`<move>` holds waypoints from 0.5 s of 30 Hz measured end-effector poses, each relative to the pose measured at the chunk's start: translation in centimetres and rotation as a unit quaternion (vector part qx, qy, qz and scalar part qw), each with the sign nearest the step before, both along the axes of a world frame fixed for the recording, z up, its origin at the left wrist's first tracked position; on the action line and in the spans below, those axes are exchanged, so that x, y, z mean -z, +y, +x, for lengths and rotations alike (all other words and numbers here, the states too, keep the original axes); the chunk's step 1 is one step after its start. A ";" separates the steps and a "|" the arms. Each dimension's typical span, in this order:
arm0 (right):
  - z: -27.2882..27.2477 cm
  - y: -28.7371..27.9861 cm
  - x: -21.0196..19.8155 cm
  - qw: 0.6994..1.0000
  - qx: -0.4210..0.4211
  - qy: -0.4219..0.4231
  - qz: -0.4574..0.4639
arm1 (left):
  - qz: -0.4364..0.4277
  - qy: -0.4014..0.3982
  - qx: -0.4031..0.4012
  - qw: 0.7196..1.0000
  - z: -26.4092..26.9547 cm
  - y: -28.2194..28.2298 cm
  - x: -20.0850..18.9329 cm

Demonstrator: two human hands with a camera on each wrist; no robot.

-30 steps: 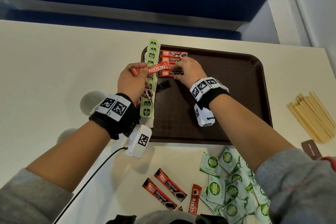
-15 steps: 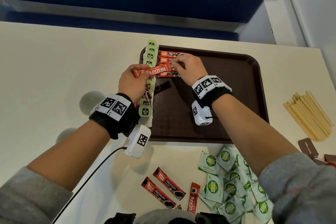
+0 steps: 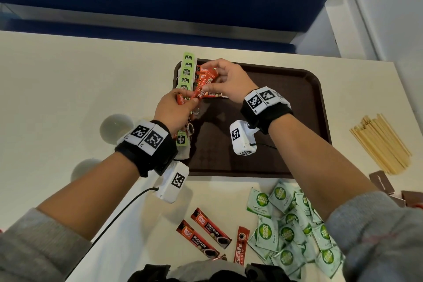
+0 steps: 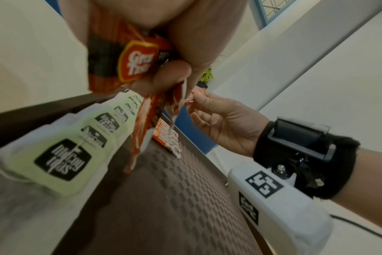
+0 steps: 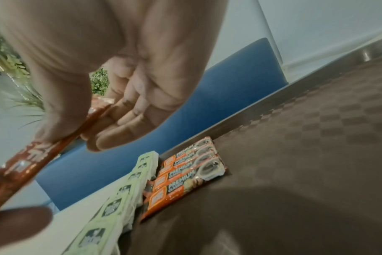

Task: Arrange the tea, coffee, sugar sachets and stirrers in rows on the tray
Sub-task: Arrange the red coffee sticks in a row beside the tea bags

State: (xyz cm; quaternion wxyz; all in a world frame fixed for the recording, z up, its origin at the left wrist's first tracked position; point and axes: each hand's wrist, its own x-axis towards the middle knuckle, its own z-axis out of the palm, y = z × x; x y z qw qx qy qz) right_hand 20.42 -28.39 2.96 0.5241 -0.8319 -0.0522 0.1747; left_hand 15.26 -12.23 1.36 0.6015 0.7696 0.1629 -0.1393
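A dark brown tray lies on the table. Green tea bags run in a column along its left rim, with a row of orange coffee sachets beside them. My left hand grips a bunch of coffee sachets over the tray's left edge. My right hand pinches the top end of a red Nescafe stick, whose lower end is still in the left hand. Wooden stirrers lie to the right of the tray.
Green sugar sachets are heaped on the table in front of the tray, with three loose coffee sachets to their left. Brown sachets lie at the right edge. A black cable trails from the left wrist camera.
My right hand left the laid coffee row, rose and took the far end of the Nescafe stick, which swung from lying across to nearly upright. The left hand stayed where it was.
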 end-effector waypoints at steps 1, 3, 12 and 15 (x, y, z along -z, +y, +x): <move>0.0 0.0 -0.2 1.000 0.005 0.005 0.013 | 0.006 0.002 0.008 1.000 -0.1 0.0 -0.1; 0.0 0.2 -0.5 0.998 0.019 0.022 0.054 | 0.021 0.008 0.023 0.999 -0.1 -0.2 -0.1; -0.1 0.3 0.3 1.000 -0.009 -0.020 -0.008 | 0.026 0.011 0.036 0.999 -0.4 -0.2 -0.5; 0.0 0.0 1.3 0.987 -0.037 -0.052 -0.149 | 0.015 0.012 0.010 1.000 -0.1 0.4 -0.3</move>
